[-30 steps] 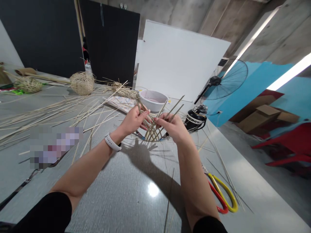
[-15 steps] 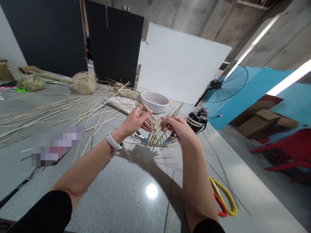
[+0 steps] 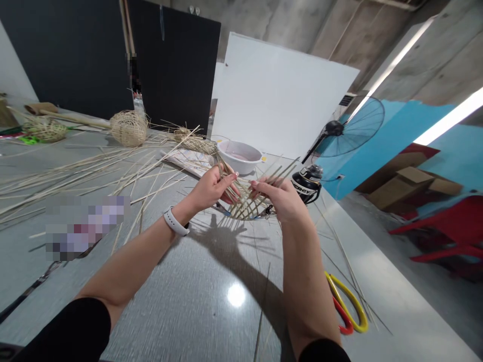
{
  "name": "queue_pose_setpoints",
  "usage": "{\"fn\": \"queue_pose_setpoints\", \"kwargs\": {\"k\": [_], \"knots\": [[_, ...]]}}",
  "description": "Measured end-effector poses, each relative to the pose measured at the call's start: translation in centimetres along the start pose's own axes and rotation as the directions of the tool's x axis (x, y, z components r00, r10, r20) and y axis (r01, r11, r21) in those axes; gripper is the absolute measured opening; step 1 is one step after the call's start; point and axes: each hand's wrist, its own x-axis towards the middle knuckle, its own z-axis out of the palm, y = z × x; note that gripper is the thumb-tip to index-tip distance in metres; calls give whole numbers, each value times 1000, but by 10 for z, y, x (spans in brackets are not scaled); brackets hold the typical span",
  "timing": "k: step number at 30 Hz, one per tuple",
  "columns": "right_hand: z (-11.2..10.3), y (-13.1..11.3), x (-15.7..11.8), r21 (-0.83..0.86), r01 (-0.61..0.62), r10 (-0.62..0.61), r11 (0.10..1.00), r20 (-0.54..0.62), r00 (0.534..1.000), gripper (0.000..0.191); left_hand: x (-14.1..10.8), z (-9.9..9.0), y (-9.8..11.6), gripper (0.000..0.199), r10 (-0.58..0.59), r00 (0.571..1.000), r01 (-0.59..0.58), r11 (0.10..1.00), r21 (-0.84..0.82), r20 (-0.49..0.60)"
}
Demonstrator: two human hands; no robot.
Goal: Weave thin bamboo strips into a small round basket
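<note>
Both my hands grip a half-woven bamboo basket frame (image 3: 245, 203) above the grey table (image 3: 211, 281), its thin strips fanning to the upper right. My left hand (image 3: 211, 188) pinches strips at its left side, with a white wristband (image 3: 175, 222) on that wrist. My right hand (image 3: 277, 196) holds strips at its right side. Small metal clips (image 3: 266, 211) hang on the frame's lower edge. Yellow-and-red scissors (image 3: 345, 311) lie on the table, right of and below my right forearm.
Loose bamboo strips (image 3: 83, 176) spread across the table's left side. Woven bamboo balls (image 3: 129, 128) lie beyond them. A white basin (image 3: 239, 157) and a black bottle (image 3: 307, 183) stand just beyond my hands. The table's right edge drops toward a red chair (image 3: 441, 231).
The basket frame has tilted, its strips swinging from pointing up toward the upper right. My hands have rotated with it and stay on the strips.
</note>
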Motion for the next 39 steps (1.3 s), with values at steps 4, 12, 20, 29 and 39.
{"fn": "queue_pose_setpoints", "kwargs": {"k": [4,12,20,29,39], "knots": [[-3,-5,-2,75,-36,42,997,-87,995,21,-1,-2,7,34,-4,1000,3,999,-39,-27],[0,1,2,136,-128,132,982,-22,991,30,0,-5,8,35,-36,996,33,998,-46,-81],[6,7,1,-18,-112,111,994,347,931,35,4,-9,4,33,-36,994,37,999,10,-101],[14,10,3,48,-147,128,988,273,953,33,2,-8,7,25,13,983,9,993,119,-182],[15,4,2,59,-123,106,991,232,967,27,1,5,10,20,-153,986,133,957,-257,-60]]}}
